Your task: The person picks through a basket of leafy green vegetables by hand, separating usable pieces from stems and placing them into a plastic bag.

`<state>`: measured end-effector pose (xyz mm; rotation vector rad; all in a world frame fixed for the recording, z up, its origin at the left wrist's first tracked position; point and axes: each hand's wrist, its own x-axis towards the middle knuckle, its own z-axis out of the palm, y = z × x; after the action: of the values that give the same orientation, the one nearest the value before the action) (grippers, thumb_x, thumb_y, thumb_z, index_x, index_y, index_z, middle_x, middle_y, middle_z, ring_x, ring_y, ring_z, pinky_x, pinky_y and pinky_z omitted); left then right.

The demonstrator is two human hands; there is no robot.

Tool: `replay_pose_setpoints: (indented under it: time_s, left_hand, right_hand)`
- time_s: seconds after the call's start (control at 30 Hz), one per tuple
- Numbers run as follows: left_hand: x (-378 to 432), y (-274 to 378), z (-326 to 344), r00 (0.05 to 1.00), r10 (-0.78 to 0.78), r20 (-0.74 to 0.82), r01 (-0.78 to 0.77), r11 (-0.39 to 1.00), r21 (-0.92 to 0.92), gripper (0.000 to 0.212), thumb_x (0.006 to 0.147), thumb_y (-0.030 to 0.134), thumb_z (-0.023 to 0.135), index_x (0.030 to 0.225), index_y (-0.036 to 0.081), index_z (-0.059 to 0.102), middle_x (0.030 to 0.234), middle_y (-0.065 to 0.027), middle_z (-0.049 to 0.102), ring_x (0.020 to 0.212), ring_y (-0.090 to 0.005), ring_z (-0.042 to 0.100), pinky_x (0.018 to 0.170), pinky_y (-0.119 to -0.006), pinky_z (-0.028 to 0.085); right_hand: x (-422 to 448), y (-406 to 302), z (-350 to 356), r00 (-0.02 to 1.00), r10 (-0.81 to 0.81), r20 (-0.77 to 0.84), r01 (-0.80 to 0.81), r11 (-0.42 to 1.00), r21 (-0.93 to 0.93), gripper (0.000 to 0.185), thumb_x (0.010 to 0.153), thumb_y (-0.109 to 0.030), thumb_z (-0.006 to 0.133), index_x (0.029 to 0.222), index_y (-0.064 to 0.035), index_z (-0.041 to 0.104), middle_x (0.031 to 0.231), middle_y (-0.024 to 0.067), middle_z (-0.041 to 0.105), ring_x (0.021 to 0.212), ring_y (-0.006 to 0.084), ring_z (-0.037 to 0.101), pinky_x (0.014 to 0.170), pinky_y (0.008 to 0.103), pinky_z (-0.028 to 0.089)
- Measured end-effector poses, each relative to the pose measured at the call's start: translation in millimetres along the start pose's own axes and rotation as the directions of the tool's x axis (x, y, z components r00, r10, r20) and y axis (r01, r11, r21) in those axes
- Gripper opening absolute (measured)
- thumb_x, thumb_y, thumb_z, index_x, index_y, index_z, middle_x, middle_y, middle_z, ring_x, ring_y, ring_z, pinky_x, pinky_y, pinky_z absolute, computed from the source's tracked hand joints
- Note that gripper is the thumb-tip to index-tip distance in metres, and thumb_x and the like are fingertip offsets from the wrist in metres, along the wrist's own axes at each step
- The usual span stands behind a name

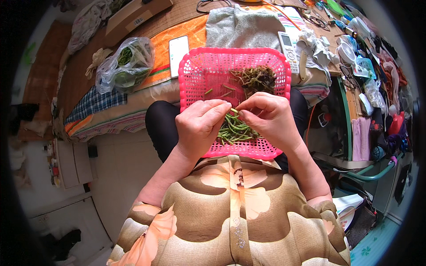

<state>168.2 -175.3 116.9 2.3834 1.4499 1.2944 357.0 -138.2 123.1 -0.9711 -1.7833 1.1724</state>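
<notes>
A pink perforated plastic basket (184, 79) rests on my lap. Above its near half, my left hand (203, 121) and my right hand (274, 116) meet, pinching a short green vegetable stem (234, 110) between thumbs and fingertips. Below them lies a pile of trimmed green stems (233, 131), partly covered by my hands. A brownish heap of wilted scraps (258, 79) sits in the basket's far right corner. A few loose stem pieces (208, 91) lie on the basket floor to the left of that heap.
Beyond the basket, the bed edge holds a plastic bag of greens (128, 66), a smartphone (179, 56), a grey cloth (243, 28) and a white remote control (289, 51). A small fan (346, 52) stands among clutter on the right. A cardboard box (136, 20) is at far left.
</notes>
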Motion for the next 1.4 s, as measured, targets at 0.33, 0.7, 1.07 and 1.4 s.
replay_pose_setpoints:
  time_s: [0.33,0.7,1.07,1.4]
  left_hand:
    - [-3.1,0.6,1.4,0.997,0.061,0.053,-0.061,0.998,0.005,0.020,0.070,-0.001,0.072,0.089,0.005,0.069,0.082,-0.0087,0.069,0.069,-0.0226,0.065,0.061,-0.030,0.052]
    - [-3.4,-0.3,4.2,0.996,0.064,0.067,-0.061,0.997,-0.047,0.022,0.069,-0.003,0.071,0.089,0.005,0.069,0.082,-0.0075,0.068,0.069,-0.0218,0.064,0.061,-0.030,0.051]
    - [-0.9,-0.9,1.5,0.992,0.098,0.084,-0.100,0.995,0.028,0.021,0.069,-0.001,0.070,0.089,0.007,0.069,0.082,-0.0065,0.068,0.068,-0.0220,0.063,0.060,-0.030,0.051]
    - [-1.8,3.2,1.4,0.984,0.090,0.153,-0.104,0.991,0.085,0.020,0.069,0.000,0.070,0.087,0.007,0.068,0.081,-0.0056,0.068,0.067,-0.0220,0.062,0.059,-0.031,0.051]
  right_hand:
    - [-7.0,7.3,6.4,0.970,0.243,0.012,-0.241,0.954,0.179,0.003,0.077,-0.002,0.064,0.077,-0.0001,0.066,0.065,-0.0012,0.059,0.058,0.0021,0.050,0.051,0.0195,0.041]
    - [-9.7,19.6,7.7,0.900,0.393,0.191,-0.432,0.734,0.524,0.004,0.081,-0.004,0.064,0.080,-0.0005,0.063,0.068,-0.0022,0.059,0.059,0.0040,0.054,0.053,0.0198,0.045]
    - [-12.9,17.0,0.3,0.911,0.359,0.205,-0.413,0.783,0.465,0.014,0.085,-0.011,0.068,0.091,0.0018,0.067,0.074,0.0009,0.064,0.063,0.0047,0.058,0.058,0.0189,0.048]
    - [-16.4,19.4,7.9,0.928,0.355,0.116,-0.372,0.850,0.372,0.008,0.083,-0.007,0.066,0.083,0.0011,0.066,0.070,-0.0022,0.062,0.064,0.0016,0.053,0.056,0.0186,0.045]
